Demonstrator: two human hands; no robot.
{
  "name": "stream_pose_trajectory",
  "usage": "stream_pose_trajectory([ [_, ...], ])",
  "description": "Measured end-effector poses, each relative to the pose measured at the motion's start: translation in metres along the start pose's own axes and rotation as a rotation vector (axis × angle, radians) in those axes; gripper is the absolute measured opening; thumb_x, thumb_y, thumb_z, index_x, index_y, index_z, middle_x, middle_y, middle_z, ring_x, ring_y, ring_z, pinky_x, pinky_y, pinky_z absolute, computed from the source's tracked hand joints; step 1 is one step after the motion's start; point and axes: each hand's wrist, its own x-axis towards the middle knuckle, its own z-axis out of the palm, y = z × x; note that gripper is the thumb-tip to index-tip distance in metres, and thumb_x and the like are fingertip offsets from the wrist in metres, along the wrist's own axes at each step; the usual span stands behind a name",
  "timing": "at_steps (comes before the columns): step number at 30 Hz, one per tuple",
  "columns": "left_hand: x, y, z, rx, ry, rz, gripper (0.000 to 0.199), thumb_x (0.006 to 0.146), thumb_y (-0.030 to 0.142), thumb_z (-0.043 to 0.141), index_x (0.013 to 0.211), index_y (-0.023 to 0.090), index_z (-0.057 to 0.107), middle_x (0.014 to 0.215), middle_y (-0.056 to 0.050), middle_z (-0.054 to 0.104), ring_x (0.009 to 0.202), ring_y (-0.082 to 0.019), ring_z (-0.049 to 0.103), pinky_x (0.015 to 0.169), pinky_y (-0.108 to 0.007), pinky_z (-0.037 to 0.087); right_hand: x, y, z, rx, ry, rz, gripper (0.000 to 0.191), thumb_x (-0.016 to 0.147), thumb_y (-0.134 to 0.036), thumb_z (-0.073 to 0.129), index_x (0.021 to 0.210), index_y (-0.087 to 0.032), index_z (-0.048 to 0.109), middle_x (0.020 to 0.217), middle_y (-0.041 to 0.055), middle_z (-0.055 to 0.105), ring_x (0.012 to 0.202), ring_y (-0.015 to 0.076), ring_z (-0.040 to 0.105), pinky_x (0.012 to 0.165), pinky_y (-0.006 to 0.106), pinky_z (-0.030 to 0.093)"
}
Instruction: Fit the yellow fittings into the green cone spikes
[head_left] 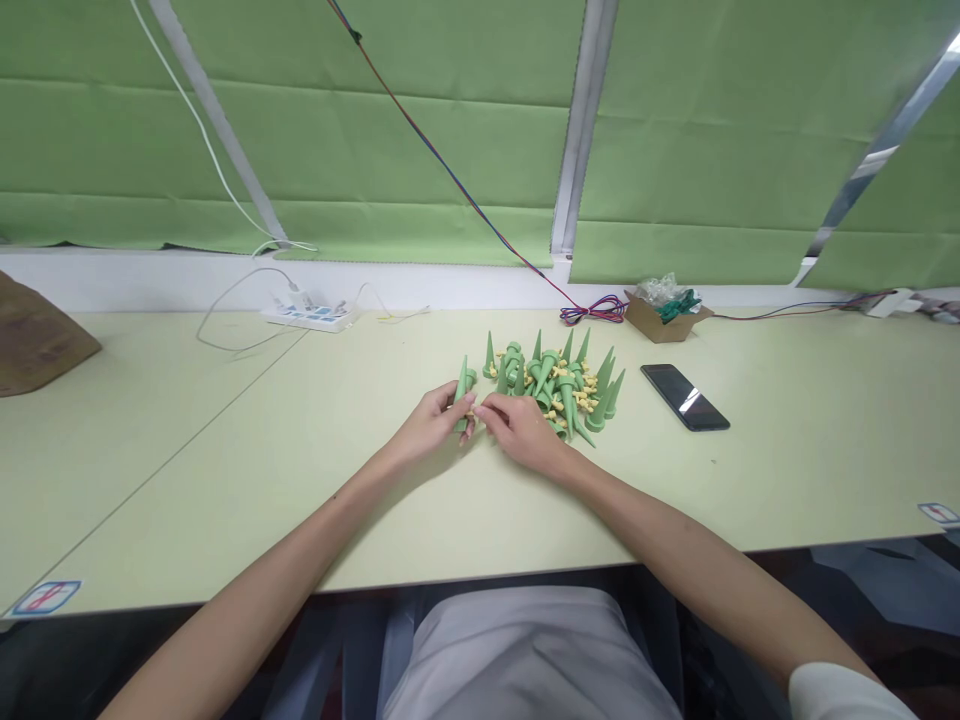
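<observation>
Between the fingers of my left hand (442,418) is a green cone-shaped piece (462,382), its point up. My right hand (517,425) is closed in a pinch close beside it, at a small yellowish part (472,408) that is mostly hidden by the fingers. Just behind and to the right of my right hand lies a pile of green spiked pieces (566,385) with small yellow parts among them. Some of the spikes stand upright, others lie on their sides.
On the pale table (225,500), a black phone (685,397) lies right of the pile. Behind it are a cardboard box (664,322) with plastic and green material, and coiled wires (596,310). A power strip (311,317) sits back left, a brown object (41,340) far left.
</observation>
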Motion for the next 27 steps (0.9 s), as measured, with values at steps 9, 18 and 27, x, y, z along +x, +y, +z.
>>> stream_pose_trajectory([
  [9,-0.0015,0.0065,0.0024,-0.001,0.045,-0.026,0.035,0.093,0.050,0.062,0.081,0.018,0.057,0.068,0.000,0.057,0.058,-0.013,0.053,0.062,-0.031,0.044,-0.0002,0.0033,0.0012,0.021,0.039,-0.048,0.009,0.095,-0.026,0.060,0.090,-0.019,0.059,0.083,0.0013,0.065,0.061,0.0124,0.053,0.064,0.026,0.041],
  [18,-0.0015,0.0050,0.0019,0.038,0.012,-0.005,0.039,0.093,0.054,0.061,0.078,0.019,0.053,0.065,0.001,0.055,0.057,-0.013,0.052,0.060,-0.029,0.043,-0.0006,0.0020,-0.0004,0.033,0.010,-0.082,0.016,0.096,-0.023,0.055,0.080,-0.020,0.054,0.074,-0.0005,0.064,0.061,0.0128,0.050,0.064,0.026,0.038],
  [27,-0.0024,0.0024,-0.0003,0.079,-0.027,0.020,0.035,0.096,0.050,0.057,0.081,0.019,0.053,0.065,0.002,0.054,0.059,-0.013,0.052,0.064,-0.029,0.041,-0.0010,-0.0018,-0.0026,0.030,-0.044,-0.084,0.024,0.099,-0.020,0.051,0.078,-0.019,0.061,0.076,0.0007,0.070,0.063,0.0129,0.051,0.066,0.026,0.038],
])
